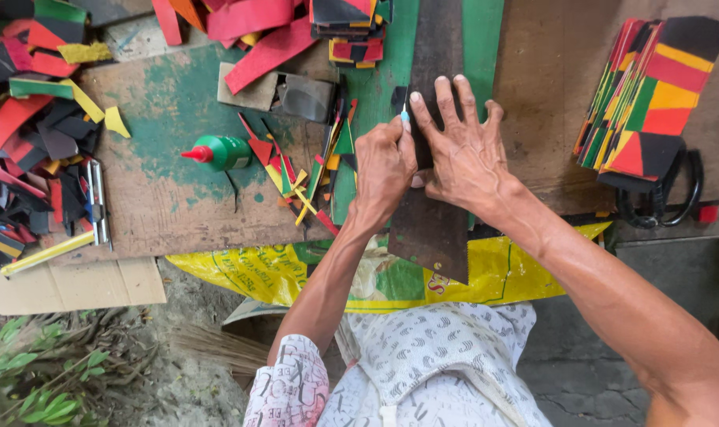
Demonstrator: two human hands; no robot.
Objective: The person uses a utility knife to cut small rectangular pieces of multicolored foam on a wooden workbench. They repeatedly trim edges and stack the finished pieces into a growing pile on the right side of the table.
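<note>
- right hand (pixel 466 150) spread flat on long dark metal straightedge (pixel 434 142), gripping nothing, pinning it against slipping.
- left hand (pixel 383 166) fisted around small blue-tipped cutter (pixel 404 113), blade touching the straightedge's left edge for guidance.
- green glue bottle (pixel 221 153) left of straightedge; striped colour stack (pixel 652 95) to its right.

I'm getting soft, even daylight, bright with no harsh glare. Shadows stay faint: a thin one under the right hand (pixel 464 154) spread on the long dark flat strip (pixel 434 134), another beneath the green plastic glue bottle with the red nozzle (pixel 219 153). Colours read saturated. Focus is crisp mid-frame; I see wide-angle stretching and slight softness at the lower corners, on the forearm.
</note>
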